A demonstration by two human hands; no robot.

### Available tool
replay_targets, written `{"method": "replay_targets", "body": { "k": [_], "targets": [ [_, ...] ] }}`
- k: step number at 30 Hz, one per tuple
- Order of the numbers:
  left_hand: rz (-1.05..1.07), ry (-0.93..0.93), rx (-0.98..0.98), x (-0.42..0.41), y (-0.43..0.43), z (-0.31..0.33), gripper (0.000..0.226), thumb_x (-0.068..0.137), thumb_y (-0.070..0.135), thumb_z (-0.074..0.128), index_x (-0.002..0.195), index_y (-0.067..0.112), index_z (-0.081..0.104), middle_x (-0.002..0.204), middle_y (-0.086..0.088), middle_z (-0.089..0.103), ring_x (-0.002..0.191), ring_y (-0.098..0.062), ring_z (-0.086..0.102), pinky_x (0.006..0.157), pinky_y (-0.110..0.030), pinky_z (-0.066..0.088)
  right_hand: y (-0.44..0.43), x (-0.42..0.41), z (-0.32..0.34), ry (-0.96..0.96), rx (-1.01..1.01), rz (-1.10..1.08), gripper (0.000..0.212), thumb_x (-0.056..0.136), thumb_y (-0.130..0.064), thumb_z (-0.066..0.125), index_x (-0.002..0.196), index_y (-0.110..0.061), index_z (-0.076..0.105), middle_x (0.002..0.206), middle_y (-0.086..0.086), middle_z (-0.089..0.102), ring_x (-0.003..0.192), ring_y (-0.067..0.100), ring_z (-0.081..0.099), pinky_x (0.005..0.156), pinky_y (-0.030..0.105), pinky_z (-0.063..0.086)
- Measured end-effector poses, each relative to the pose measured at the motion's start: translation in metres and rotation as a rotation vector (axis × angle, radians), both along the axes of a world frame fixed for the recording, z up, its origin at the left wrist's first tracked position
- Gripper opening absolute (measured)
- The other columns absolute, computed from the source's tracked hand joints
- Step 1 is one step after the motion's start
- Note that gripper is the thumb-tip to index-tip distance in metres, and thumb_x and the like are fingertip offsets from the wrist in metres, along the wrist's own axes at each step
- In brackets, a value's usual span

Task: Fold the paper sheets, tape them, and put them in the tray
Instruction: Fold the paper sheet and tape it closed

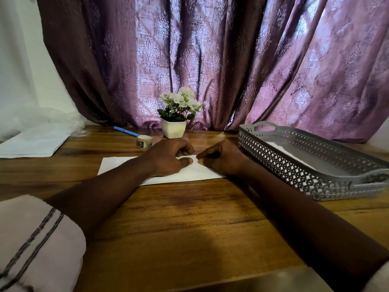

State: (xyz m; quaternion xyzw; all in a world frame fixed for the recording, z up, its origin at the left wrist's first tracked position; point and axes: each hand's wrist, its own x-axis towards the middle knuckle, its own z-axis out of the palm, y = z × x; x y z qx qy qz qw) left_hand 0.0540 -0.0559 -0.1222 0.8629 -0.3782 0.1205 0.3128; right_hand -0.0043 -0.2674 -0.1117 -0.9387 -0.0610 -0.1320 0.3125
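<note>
A purple curtain [210, 60] of shiny, damask-patterned cloth hangs in deep folds behind a table [179, 218] of brown wood grain.

On the right stands the tray [284, 171]: grey, rectangular, with lattice-pierced walls and a cut-out handle at each end. Its long axis runs from far left to near right, and white paper [282, 148] lies flat inside it.

At the far left edge lies a stack [31, 142] of white sheets, with crumpled clear plastic [42, 121] behind it.

The sheet [117, 165] is in the middle of the table, just left of the tray. It is white, smooth and rectangular, it lies flat, and its long axis runs left to right.

A pale sleeve [31, 239] with two dark stripes covers the left upper arm.

Both hands rest on the right half of the sheet, nearly touching each other. The left hand [168, 157] has its fingers curled under and its thumb laid flat on the paper. The right hand [221, 159] has its fingers bunched, with the tips at the sheet's far edge. Whether either hand pinches anything cannot be told.

Behind them stands a square white pot [173, 128] of white flowers. Left of the pot, a small tape roll [144, 141] lies flat, and a blue pen [126, 131] lies slantwise.
</note>
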Motion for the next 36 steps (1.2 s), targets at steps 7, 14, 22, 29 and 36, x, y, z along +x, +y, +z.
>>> {"method": "replay_targets", "body": {
  "k": [7, 14, 22, 29, 36],
  "targets": [
    [0.001, -0.003, 0.001, 0.0, 0.0, 0.0, 0.031, 0.089, 0.032, 0.077, 0.119, 0.026, 0.07, 0.113, 0.012, 0.07, 0.102, -0.007, 0.064, 0.093, -0.033, 0.056, -0.001, -0.008, -0.002, -0.092, -0.013, -0.065, 0.02, 0.094, -0.011, 0.071, 0.106, -0.024, 0.082, 0.093, -0.01, 0.077, 0.069, 0.007, 0.069, 0.065, 0.019, 0.056],
    [0.007, -0.016, 0.003, 0.0, 0.0, -0.002, 0.032, 0.09, 0.032, 0.076, 0.12, 0.024, 0.07, 0.114, 0.01, 0.07, 0.101, -0.008, 0.064, 0.091, -0.028, 0.054, 0.016, -0.018, 0.01, -0.035, -0.246, -0.057, 0.028, 0.095, -0.006, 0.065, 0.115, -0.02, 0.078, 0.121, -0.005, 0.074, 0.098, 0.009, 0.071, 0.091, 0.026, 0.058],
    [0.032, -0.004, 0.007, -0.004, 0.0, 0.0, 0.032, 0.09, 0.033, 0.076, 0.12, 0.023, 0.069, 0.113, 0.009, 0.069, 0.099, -0.008, 0.062, 0.084, -0.023, 0.049, 0.021, -0.011, 0.004, -0.045, -0.405, -0.157, 0.031, 0.089, -0.015, 0.067, 0.118, -0.019, 0.077, 0.121, 0.001, 0.074, 0.104, 0.018, 0.069, 0.093, 0.032, 0.059],
    [0.045, -0.001, 0.018, -0.006, -0.001, 0.001, 0.031, 0.09, 0.031, 0.075, 0.119, 0.021, 0.069, 0.116, 0.007, 0.069, 0.101, -0.01, 0.061, 0.09, -0.028, 0.051, 0.021, -0.033, 0.0, -0.034, -0.594, -0.146, 0.043, 0.102, -0.028, 0.047, 0.142, -0.024, 0.061, 0.143, 0.01, 0.05, 0.137, 0.03, 0.038, 0.114, 0.047, 0.039],
    [0.075, -0.056, 0.035, -0.005, 0.0, 0.0, 0.031, 0.089, 0.034, 0.076, 0.116, 0.02, 0.07, 0.113, 0.007, 0.07, 0.102, -0.011, 0.062, 0.086, -0.025, 0.048, 0.028, -0.045, 0.002, -0.036, -0.637, -0.152, 0.044, 0.099, -0.028, 0.044, 0.138, -0.02, 0.064, 0.142, 0.01, 0.054, 0.133, 0.031, 0.044, 0.109, 0.048, 0.045]
  ]
}}
